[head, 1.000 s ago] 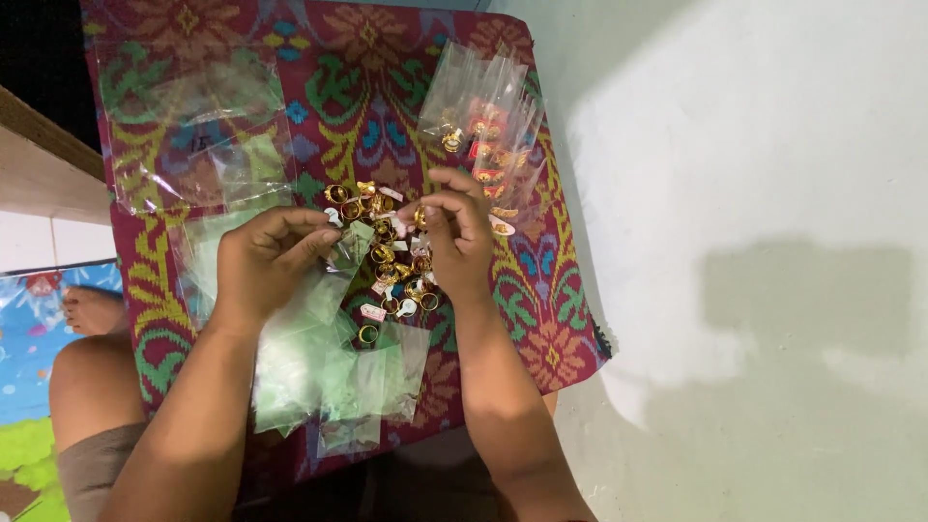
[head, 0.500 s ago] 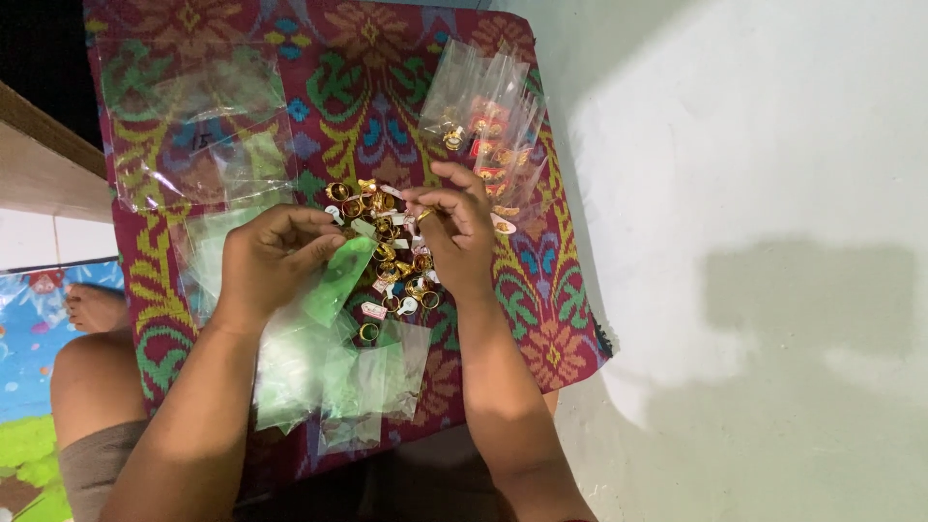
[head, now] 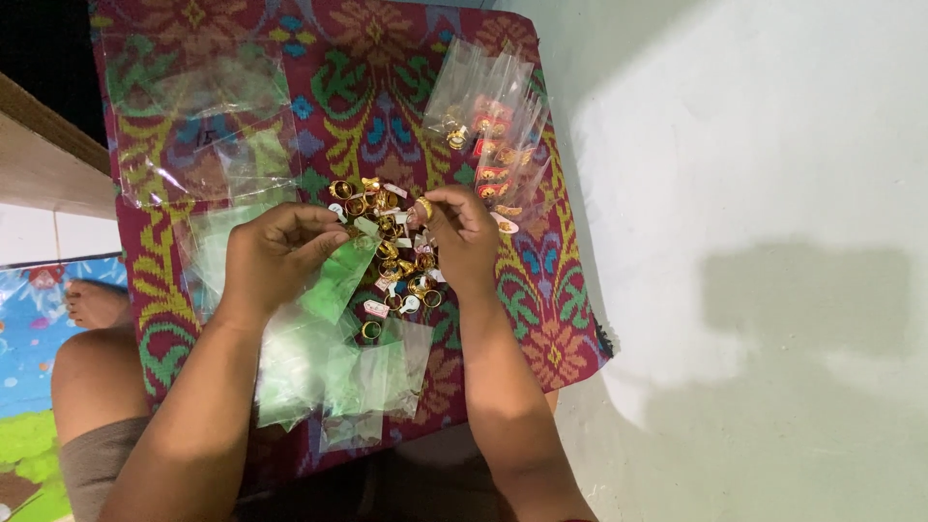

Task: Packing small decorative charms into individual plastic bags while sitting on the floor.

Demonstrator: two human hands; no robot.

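A patterned red, green and yellow woven cloth (head: 338, 68) covered the surface. A large clear plastic bag (head: 198, 126) lay on it. At the left were a colourful play mat (head: 29, 387) and a bare foot (head: 95, 303).

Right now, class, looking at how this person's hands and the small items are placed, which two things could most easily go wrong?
1. The gold ring sits only at the right hand's fingertips; it might slip into the pile of rings below.
2. The left hand pinches a limp green bag, so its mouth may not be open for the ring.
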